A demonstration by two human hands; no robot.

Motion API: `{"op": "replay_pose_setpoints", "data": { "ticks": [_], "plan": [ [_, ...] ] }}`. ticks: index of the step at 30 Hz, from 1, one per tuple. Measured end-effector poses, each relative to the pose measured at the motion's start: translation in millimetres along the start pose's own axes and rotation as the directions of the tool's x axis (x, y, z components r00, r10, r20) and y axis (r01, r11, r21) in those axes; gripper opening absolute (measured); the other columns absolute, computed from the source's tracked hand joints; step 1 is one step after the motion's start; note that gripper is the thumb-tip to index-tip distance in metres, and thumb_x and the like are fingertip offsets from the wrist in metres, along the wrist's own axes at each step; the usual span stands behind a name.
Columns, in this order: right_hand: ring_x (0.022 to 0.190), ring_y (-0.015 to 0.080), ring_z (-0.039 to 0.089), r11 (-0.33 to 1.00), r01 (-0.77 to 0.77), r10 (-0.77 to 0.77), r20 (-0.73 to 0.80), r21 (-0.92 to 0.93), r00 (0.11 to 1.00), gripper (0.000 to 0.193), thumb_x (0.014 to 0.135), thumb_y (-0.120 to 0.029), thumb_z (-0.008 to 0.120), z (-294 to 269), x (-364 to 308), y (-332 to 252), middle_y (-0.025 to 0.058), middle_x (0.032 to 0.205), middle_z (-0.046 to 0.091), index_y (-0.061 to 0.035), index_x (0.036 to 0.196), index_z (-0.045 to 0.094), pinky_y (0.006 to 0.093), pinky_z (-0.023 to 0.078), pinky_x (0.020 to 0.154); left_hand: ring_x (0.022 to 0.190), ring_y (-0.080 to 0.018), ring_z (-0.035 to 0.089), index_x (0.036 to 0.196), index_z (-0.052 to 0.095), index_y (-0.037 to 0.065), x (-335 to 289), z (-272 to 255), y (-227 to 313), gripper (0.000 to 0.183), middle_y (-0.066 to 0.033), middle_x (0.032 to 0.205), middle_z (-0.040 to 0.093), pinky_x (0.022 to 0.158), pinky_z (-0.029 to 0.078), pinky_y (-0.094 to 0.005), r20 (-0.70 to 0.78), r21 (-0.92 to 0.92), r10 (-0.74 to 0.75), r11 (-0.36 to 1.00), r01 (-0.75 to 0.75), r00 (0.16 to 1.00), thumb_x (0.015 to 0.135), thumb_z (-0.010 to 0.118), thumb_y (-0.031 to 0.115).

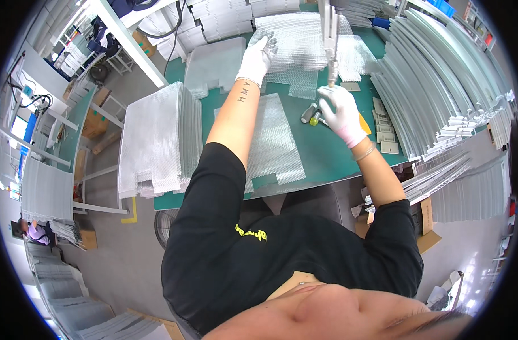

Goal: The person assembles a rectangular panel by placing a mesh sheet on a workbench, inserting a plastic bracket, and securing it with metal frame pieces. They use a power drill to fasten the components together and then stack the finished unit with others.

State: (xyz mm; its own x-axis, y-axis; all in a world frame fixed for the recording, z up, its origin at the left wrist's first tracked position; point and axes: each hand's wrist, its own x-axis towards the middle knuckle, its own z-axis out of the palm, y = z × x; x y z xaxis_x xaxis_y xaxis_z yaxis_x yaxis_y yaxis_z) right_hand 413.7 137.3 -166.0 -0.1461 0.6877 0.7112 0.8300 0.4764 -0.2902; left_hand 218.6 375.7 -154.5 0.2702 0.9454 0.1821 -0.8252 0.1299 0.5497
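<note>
My left hand point(254, 61), in a white glove, reaches to the far side of the green table. Its fingers are closed at the left edge of a pale mesh panel point(293, 42), with the fingertips partly hidden. My right hand point(342, 113), also gloved, has its fingers curled at the lower end of an upright metal tool point(332, 71) that comes down from above; the exact grip is hard to see. Beside that hand lie a grey-handled tool point(308, 113) and a yellow-green-handled one point(315, 118). Another mesh panel point(276, 136) lies under my left forearm.
A tall stack of mesh panels point(151, 136) stands at the table's left, with a flatter pile point(213, 62) behind it. Long pale curved sheets point(423, 85) crowd the right side. Small flat plates point(385, 127) line up before them. A white post point(128, 42) rises at the left.
</note>
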Motion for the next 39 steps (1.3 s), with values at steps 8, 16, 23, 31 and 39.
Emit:
{"op": "replay_pose_setpoints", "data": {
  "ticks": [8,16,23,31,39],
  "plan": [
    [0.105,0.0256,0.067,0.657,-0.671,0.716,-0.003,0.344,0.698,0.067,0.087,-0.025,0.074,71.8,2.0,61.3,0.0183,0.114,0.069,0.0025,0.142,0.048,0.0366,0.052,0.092,0.1,-0.025,0.065,0.114,0.062,0.01,-11.5,4.4,27.7,0.023,-0.0089,0.112,0.068,0.091,0.053,-0.0457,0.11,-0.138,0.07,0.989,-0.054,0.991,0.093,0.062,0.001],
    [0.086,0.0132,0.063,0.787,-0.467,0.416,0.212,0.403,0.884,0.052,0.088,-0.008,0.066,54.6,77.0,69.0,0.0052,0.103,0.071,-0.0026,0.138,0.055,0.0286,0.053,0.081,0.109,-0.0283,0.057,0.129,0.052,0.001,-118.4,2.0,97.0,0.034,-0.0149,0.12,0.059,0.105,0.043,-0.0467,-0.054,0.058,0.25,0.967,-0.247,0.967,0.1,0.057,0.017],
    [0.089,0.0127,0.063,0.772,-0.361,0.442,-0.033,0.523,0.897,0.05,0.09,-0.008,0.067,52.0,118.1,145.0,0.0072,0.1,0.07,-0.005,0.139,0.057,0.0291,0.052,0.083,0.113,-0.0197,0.06,0.123,0.063,0.01,-234.3,-61.7,110.5,0.027,-0.0028,0.119,0.066,0.101,0.048,-0.043,0.123,-0.001,0.295,0.955,-0.297,0.948,0.096,0.061,0.008],
    [0.081,0.0129,0.064,0.601,-0.685,0.581,0.364,0.412,0.728,0.067,0.085,-0.02,0.072,51.8,112.0,153.9,0.0113,0.104,0.07,-0.0018,0.145,0.048,0.027,0.053,0.065,0.106,-0.0176,0.065,0.124,0.064,0.012,-323.0,-81.0,99.4,0.026,-0.0044,0.118,0.069,0.097,0.051,-0.044,-0.046,-0.052,0.215,0.975,-0.217,0.976,0.099,0.059,0.007],
    [0.08,0.0064,0.052,0.533,-0.367,0.161,0.334,0.763,0.929,0.057,0.089,-0.008,0.063,40.7,141.9,113.8,0.0068,0.126,0.066,-0.0047,0.145,0.05,0.0213,0.045,0.071,0.112,-0.0211,0.063,0.121,0.063,0.005,-341.5,-77.4,104.8,0.024,-0.0062,0.123,0.067,0.102,0.048,-0.046,-0.204,-0.128,0.162,0.973,-0.19,0.966,0.1,0.053,0.005]
  ]
}}
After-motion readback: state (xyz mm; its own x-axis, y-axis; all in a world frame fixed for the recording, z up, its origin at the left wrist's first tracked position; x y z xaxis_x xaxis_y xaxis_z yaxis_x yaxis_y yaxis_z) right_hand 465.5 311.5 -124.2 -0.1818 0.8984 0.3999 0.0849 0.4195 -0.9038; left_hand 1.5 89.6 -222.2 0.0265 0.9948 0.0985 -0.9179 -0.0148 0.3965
